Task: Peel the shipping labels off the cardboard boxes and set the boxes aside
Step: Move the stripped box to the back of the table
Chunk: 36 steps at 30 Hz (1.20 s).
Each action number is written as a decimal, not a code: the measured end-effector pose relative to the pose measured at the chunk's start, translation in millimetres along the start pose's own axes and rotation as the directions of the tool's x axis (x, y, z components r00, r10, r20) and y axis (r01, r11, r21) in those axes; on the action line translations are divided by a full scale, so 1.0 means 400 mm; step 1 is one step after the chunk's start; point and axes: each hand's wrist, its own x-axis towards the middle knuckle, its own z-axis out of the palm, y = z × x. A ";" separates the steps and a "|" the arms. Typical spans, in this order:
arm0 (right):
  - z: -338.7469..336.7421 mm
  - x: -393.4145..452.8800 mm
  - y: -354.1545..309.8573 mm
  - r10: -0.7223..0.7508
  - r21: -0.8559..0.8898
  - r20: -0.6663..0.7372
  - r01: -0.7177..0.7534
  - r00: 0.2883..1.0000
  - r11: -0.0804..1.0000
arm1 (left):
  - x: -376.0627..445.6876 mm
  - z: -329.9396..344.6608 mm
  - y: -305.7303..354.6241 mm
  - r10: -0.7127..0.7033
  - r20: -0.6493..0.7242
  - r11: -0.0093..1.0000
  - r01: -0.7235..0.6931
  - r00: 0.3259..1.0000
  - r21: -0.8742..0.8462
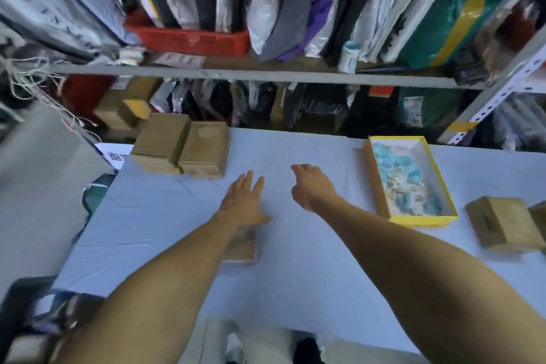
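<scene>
- We take the yellow tray (384,186) on the desk (177,216) as our landmark; every place below is given from it.
- Left of the tray, under our left forearm, lies a small flat cardboard box (243,248). The arm hides most of it, so we cannot tell whether a label is on it.
- Two cardboard boxes (183,148) sit touching side by side at the far desk edge, well to the left of the tray. The right one carries a pale patch that may be label residue; blur prevents certainty.
- One more cardboard box (502,223) stands just right of the tray.
- The left hand (243,201) is spread flat with fingers extended and grips nothing. It hovers beyond the flat box.
- The right hand (310,186) is loosely curled, between the left hand and the tray, and holds nothing that we can see.
- We judge the boxes light and stiff, but their walls would dent under a hard squeeze.
- We advise holding a box by two opposite side walls, then lifting a label at one corner and peeling low and slowly, since the paper facing tears easily.
</scene>
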 end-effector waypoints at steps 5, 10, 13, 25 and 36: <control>0.143 -0.062 -0.120 0.032 -0.011 0.110 -0.031 0.993 0.999 | -0.088 0.078 -0.165 -0.005 0.009 0.996 0.006 1.000 -0.094; 0.238 -0.122 -0.206 0.080 0.054 0.226 -0.095 0.971 0.994 | -0.150 0.151 -0.256 0.030 0.075 0.983 -0.015 0.997 -0.183; 0.283 -0.151 -0.233 0.078 0.068 0.312 -0.104 0.947 0.992 | -0.158 0.201 -0.272 0.059 0.107 0.985 -0.041 0.993 -0.168; 0.391 -0.174 -0.255 0.017 0.165 0.235 -0.057 0.972 0.985 | -0.162 0.248 -0.242 0.121 -0.020 0.979 -0.123 0.992 -0.163; 0.221 -0.076 -0.319 0.046 0.138 0.048 -0.052 0.998 0.989 | -0.093 0.040 -0.262 0.168 -0.221 0.973 -0.197 0.961 -0.117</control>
